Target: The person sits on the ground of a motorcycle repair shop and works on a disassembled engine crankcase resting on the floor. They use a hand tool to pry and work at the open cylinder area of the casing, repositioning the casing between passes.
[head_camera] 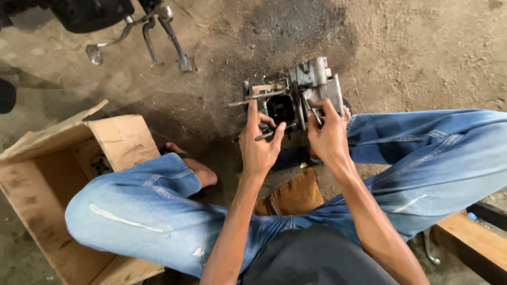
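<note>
While the person sits low over the dirt floor (412, 58) with knees spread, both hands work on a grey metal engine casing (309, 87) that stands on the ground between the feet, just ahead of a small brown block (293, 195). The left hand (259, 145) is closed around a thin metal rod (272, 133) at the casing's near edge, index finger stretched up along the housing. The right hand (327, 134) pinches a small part at the casing's right side; what exactly sits between those fingertips is too small to tell. A longer shaft (259, 97) juts out leftward from the casing.

Cast metal like this looks heavy and fully rigid, so it should stay put under light prying, yet the surfaces appear oily and grimy, which would make slim parts slippery. The blocky outer walls seem the safest place to grasp it; the protruding shaft and thin rods look like poor handles. An open cardboard box (121, 140) lies to the left, and a motorcycle's pedal and stand (158, 31) are beyond.
</note>
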